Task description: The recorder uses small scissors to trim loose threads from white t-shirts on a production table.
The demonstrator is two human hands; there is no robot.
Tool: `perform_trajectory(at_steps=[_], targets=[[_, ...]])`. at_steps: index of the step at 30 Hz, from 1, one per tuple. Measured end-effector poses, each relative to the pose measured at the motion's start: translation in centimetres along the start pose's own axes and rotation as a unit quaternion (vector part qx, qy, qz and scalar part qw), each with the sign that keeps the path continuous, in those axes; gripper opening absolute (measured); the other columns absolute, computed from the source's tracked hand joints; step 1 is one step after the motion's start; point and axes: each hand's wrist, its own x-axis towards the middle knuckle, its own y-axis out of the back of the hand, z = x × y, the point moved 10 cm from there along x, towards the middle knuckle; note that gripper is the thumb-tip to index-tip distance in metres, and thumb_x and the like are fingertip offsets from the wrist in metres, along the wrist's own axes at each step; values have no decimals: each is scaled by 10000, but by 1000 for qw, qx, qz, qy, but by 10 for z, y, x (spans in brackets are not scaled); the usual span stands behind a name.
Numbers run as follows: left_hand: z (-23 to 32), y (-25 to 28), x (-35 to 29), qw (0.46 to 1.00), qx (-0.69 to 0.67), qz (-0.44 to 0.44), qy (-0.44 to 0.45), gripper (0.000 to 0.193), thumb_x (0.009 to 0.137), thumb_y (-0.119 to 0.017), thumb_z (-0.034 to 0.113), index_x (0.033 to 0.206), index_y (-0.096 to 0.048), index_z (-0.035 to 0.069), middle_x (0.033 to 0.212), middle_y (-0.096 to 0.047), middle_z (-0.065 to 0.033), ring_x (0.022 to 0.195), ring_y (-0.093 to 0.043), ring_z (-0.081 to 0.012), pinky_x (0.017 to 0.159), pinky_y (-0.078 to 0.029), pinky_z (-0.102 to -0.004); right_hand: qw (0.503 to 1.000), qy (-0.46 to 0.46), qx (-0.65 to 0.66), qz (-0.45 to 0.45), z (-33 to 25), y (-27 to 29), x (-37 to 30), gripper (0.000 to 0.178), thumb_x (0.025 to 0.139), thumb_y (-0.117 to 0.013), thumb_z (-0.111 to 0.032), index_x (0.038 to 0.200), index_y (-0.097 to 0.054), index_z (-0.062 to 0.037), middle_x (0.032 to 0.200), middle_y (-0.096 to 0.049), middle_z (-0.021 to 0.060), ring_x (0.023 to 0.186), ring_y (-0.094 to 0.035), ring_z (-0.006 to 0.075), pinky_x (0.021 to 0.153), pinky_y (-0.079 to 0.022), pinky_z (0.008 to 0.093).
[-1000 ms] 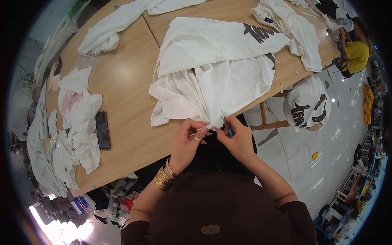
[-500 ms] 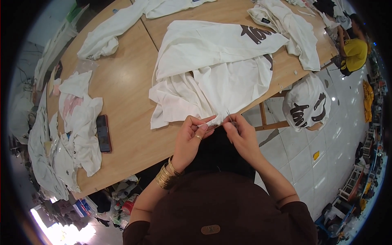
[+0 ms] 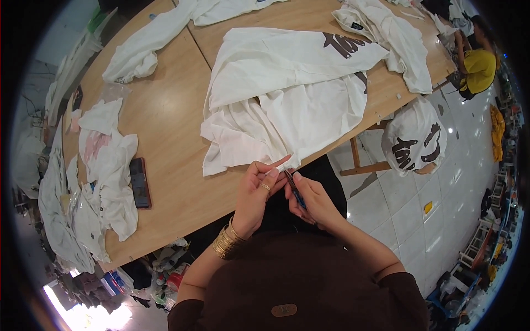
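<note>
A white garment [image 3: 309, 105] with dark brown printing lies bunched across the table, one corner drawn over the near edge. That corner is pinched between the thumb and fingers of my left hand [image 3: 258, 190], which wears a ring and gold bangles. Small thread snips [image 3: 296, 193] with a blue part are in my closed right hand [image 3: 312, 201]. Their blades point up at the pinched fabric, close to my left fingertips. Whether the blades touch the cloth is hard to make out.
A phone [image 3: 140, 183] lies left of me on the wooden table [image 3: 171, 138], beside crumpled white cloth [image 3: 107, 176]. More white garments [image 3: 400, 47] lie at the far side. At the right stands a stool draped with printed white fabric [image 3: 414, 138]. A person in yellow [image 3: 479, 69] sits beyond.
My right hand has drawn down and turned, so the snips' blades now come at the pinched cloth from below. My left hand keeps its pinch almost in place.
</note>
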Motion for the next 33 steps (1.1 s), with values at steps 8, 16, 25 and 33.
perform_trajectory(at_steps=[8,16,25,33], targets=[[0,1,0,1000,2,2,15,72,940,-428,82,928,-417,12,1279,-454,-211,1007,-563,-186,930,-452,-316,1000,1,20,13,-3,0,2,424,976,-300,-382,762,-460,-53,463,-432,21,298,-287,58,282,-222,197],[0,1,1,999,-21,-24,15,73,931,-452,110,933,-435,39,1110,-553,-146,1049,-557,-217,954,-430,-357,999,-4,12,37,-4,2,2,410,970,-327,-383,745,-452,-64,456,-425,17,298,-283,56,279,-213,200],[2,-2,0,997,-59,-42,40,92,942,-433,140,938,-429,48,1181,-525,-170,1120,-524,-238,962,-423,-361,997,28,15,66,-8,3,-2,419,974,-310,-381,739,-450,-64,456,-417,16,312,-290,57,294,-218,197],[-4,1,-1,998,-41,-36,44,82,947,-431,137,931,-421,56,1163,-528,-150,1083,-538,-206,952,-428,-341,998,8,12,54,-6,2,0,415,971,-334,-373,723,-457,-63,460,-431,13,319,-310,59,310,-227,202]])
